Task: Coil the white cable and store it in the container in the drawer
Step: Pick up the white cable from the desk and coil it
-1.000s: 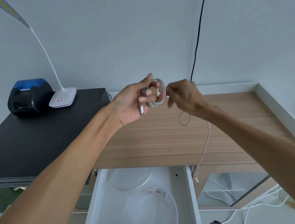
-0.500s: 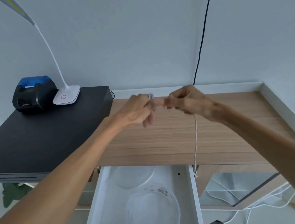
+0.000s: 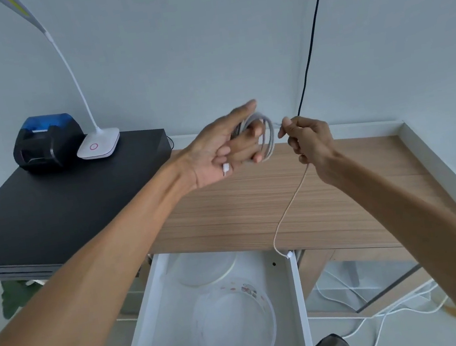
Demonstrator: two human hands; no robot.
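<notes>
The white cable [image 3: 270, 137] is wound in several loops around the fingers of my left hand [image 3: 218, 150], held above the wooden desk; one white plug pokes out below the palm. My right hand [image 3: 308, 141] pinches the cable just right of the coil. From it the loose tail [image 3: 290, 211] hangs down, and its end plug rests by the right rim of the open white drawer [image 3: 298, 295]. Inside the drawer sits a clear round container [image 3: 202, 332] with a small printed pattern, and a clear round lid [image 3: 208, 269] lies behind it.
A black raised surface [image 3: 50, 209] at left carries a black-and-blue printer [image 3: 46, 142] and a white desk lamp [image 3: 98, 145]. A black wire [image 3: 310, 35] runs down the wall. The wooden desk [image 3: 340, 186] has a white raised edge at right. White cords lie on the floor [image 3: 387, 317].
My left hand has turned palm-up and opened out, showing the coil around its fingers. My right hand has moved right, apart from the left, and the hanging tail has grown shorter.
</notes>
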